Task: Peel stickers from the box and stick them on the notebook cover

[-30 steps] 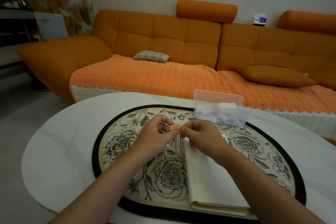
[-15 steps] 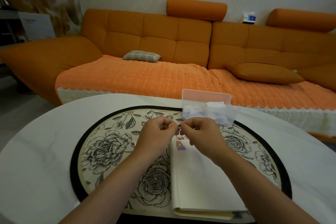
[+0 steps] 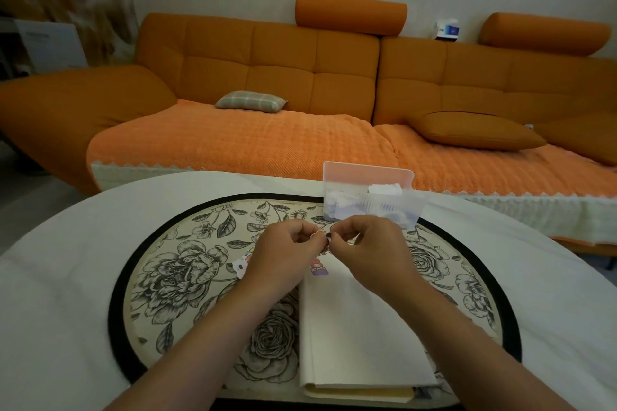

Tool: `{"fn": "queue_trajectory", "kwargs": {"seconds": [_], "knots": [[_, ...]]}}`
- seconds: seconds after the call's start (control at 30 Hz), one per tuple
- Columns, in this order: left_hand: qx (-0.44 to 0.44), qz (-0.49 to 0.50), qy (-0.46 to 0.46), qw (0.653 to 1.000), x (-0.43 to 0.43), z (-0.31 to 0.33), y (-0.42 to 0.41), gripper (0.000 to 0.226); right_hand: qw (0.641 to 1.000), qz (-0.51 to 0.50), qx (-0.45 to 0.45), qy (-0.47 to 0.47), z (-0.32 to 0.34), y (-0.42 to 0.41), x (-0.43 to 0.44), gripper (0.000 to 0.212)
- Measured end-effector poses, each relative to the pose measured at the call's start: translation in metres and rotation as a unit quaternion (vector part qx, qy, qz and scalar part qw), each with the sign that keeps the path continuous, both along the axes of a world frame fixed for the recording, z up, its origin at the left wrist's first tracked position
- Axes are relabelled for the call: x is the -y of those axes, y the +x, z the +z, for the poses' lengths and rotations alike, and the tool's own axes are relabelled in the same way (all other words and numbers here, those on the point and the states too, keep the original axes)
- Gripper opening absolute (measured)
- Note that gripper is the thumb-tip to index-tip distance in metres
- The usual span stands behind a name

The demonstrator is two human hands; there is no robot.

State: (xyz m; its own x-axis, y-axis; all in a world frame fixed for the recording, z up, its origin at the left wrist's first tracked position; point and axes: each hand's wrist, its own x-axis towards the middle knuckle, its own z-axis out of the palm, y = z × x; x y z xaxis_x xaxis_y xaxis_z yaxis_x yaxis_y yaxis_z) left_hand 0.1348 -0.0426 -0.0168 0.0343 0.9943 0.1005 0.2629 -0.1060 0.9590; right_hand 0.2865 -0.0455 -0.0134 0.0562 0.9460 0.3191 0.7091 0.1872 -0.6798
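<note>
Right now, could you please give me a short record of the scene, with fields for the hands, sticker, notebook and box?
Left hand: pinches a small sticker at its left edge
Right hand: pinches the same sticker from the right
Sticker state: held off the table between both hands, not yet stuck
Notebook: closed, cream cover up, on the floral mat; a pink and purple sticker near its top left corner
Box: translucent, lid up, behind the hands
Loose sticker piece: on the mat, left of the left hand
</note>
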Motion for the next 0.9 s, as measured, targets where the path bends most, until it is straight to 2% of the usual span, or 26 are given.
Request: {"fn": "queue_trajectory", "kwargs": {"seconds": [0.17,0.27,0.33,0.4,0.47,0.53,0.67,0.9], "knots": [[0.038,0.001,-0.011,0.999,0.003,0.001,0.002,0.017,0.988,-0.020,0.129,0.083,-0.004,-0.001,0.002,0.008],[0.009,0.013,0.005,1.000,0.002,0.000,0.000,0.018,0.981,-0.019,0.154,0.119,-0.006,-0.003,0.001,0.008],[0.000,0.018,0.013,1.000,-0.001,-0.001,-0.003,0.017,0.992,0.004,0.086,0.087,-0.004,-0.004,0.001,0.007],[0.002,0.017,0.013,1.000,-0.002,0.000,-0.007,0.018,0.997,0.053,-0.055,0.021,0.001,-0.005,0.002,0.008],[0.001,0.010,0.014,1.000,-0.003,0.002,-0.009,0.020,0.982,0.087,-0.166,-0.036,0.008,-0.006,0.004,0.011],[0.005,-0.006,0.019,1.000,-0.003,0.004,-0.012,0.020,0.968,0.098,-0.221,-0.073,0.013,-0.005,0.006,0.009],[0.004,-0.023,0.028,0.999,-0.003,0.004,-0.016,0.016,0.956,0.098,-0.254,-0.105,0.017,-0.004,0.007,0.005],[0.006,-0.037,0.034,0.999,-0.001,0.006,-0.016,0.014,0.973,0.101,-0.188,-0.085,0.012,-0.005,0.005,0.017]]}}
